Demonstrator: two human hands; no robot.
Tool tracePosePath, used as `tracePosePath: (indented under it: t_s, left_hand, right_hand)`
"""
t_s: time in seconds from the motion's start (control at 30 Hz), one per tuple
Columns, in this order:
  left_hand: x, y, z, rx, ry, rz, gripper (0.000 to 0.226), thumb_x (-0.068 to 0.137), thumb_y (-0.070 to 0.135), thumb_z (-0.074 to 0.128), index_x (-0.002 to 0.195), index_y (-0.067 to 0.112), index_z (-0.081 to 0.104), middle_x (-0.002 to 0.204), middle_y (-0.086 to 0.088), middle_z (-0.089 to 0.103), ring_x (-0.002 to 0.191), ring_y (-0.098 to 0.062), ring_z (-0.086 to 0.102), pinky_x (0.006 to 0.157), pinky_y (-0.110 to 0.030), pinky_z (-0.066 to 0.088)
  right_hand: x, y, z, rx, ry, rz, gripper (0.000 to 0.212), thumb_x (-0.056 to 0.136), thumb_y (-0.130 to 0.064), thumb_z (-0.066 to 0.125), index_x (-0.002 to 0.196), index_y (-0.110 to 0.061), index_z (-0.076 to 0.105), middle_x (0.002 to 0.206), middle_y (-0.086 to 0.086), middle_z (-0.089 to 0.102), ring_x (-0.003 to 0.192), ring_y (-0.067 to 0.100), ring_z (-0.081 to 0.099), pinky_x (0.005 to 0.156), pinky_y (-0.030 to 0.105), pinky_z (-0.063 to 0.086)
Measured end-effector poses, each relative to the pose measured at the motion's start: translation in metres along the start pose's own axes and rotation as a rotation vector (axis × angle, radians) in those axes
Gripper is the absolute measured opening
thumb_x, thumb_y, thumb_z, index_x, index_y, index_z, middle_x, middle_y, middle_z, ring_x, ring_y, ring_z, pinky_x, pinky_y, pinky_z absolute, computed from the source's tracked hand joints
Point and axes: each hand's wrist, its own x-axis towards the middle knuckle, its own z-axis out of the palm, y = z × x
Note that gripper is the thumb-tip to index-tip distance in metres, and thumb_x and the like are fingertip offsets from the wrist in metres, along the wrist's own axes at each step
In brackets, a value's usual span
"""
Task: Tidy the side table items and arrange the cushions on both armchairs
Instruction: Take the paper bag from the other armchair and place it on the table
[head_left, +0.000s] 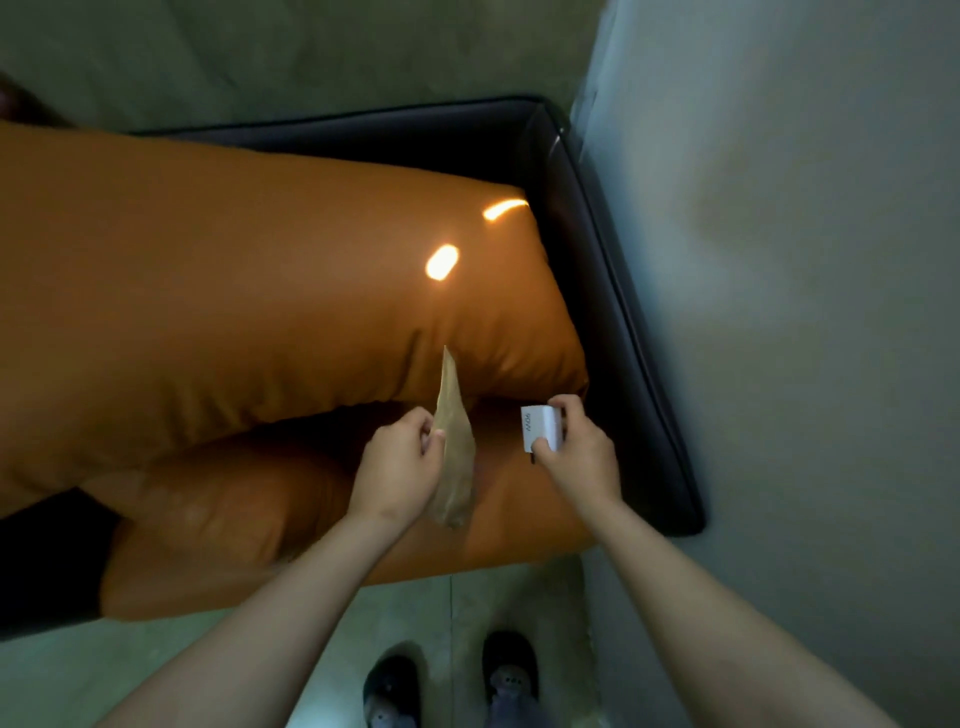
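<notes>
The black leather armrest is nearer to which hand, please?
Right. The right hand sits just beside the armrest; the left hand is farther off, over the orange cushion.

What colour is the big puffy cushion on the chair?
Orange; the cushion shows best in the head view.

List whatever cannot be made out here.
Head view only:
- tan flat piece pinched by the left hand: edge-on and blurred, so what it is stays unclear.
- white charger in the right hand: print too small to read; fingers cover part of it.
- armchair and cushions: cut off by the left edge.
- shoes: cut off by the bottom edge.
- side table and second armchair: outside the frame.
</notes>
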Motion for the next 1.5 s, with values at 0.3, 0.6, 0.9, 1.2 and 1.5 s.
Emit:
tracePosePath:
  t_s: [0.3,0.6,0.9,1.2,1.5]
  left_hand:
    - [-0.037,0.050,-0.136,0.212,0.134,0.165,0.015,0.096,0.024,0.049,0.087,0.017,0.059,0.069,0.006,0.058,0.061,-0.009,0.055,0.049,-0.021,0.035]
    - [-0.103,0.061,-0.310,0.456,0.455,0.204,0.014,0.095,0.025,0.051,0.094,0.019,0.063,0.076,0.003,0.060,0.073,-0.021,0.060,0.053,-0.029,0.042]
    - [-0.179,0.007,-0.445,0.587,0.692,0.068,0.019,0.094,0.030,0.050,0.102,0.023,0.066,0.095,-0.001,0.068,0.089,-0.024,0.063,0.064,-0.031,0.043]
    - [-0.251,-0.111,-0.557,0.694,0.725,-0.084,0.019,0.094,0.029,0.048,0.099,0.026,0.067,0.096,0.001,0.067,0.091,-0.024,0.062,0.066,-0.032,0.045]
    - [-0.265,-0.218,-0.621,0.766,0.522,-0.199,0.018,0.094,0.030,0.049,0.096,0.029,0.067,0.093,0.010,0.066,0.086,-0.012,0.061,0.065,-0.027,0.049]
  right_hand:
    - [-0.019,-0.135,-0.086,-0.099,0.114,-0.343,0.040,0.086,-0.025,0.059,0.124,-0.023,0.045,0.111,0.006,0.062,0.096,0.029,0.061,0.062,0.027,0.041]
    - [-0.046,-0.310,-0.132,-0.108,0.225,-0.698,0.042,0.085,-0.022,0.057,0.126,-0.022,0.048,0.116,0.008,0.062,0.098,0.029,0.059,0.066,0.029,0.038]
    - [-0.108,-0.453,-0.093,-0.173,0.208,-1.013,0.037,0.086,-0.024,0.052,0.123,-0.022,0.049,0.098,0.005,0.062,0.076,0.026,0.059,0.055,0.028,0.038]
    - [-0.174,-0.552,0.014,-0.321,0.136,-1.148,0.042,0.085,-0.026,0.053,0.127,-0.025,0.048,0.099,0.004,0.061,0.081,0.028,0.060,0.059,0.032,0.044]
    - [-0.170,-0.622,0.103,-0.366,0.027,-1.161,0.046,0.089,-0.026,0.053,0.133,-0.025,0.041,0.105,0.004,0.057,0.084,0.026,0.058,0.052,0.028,0.031]
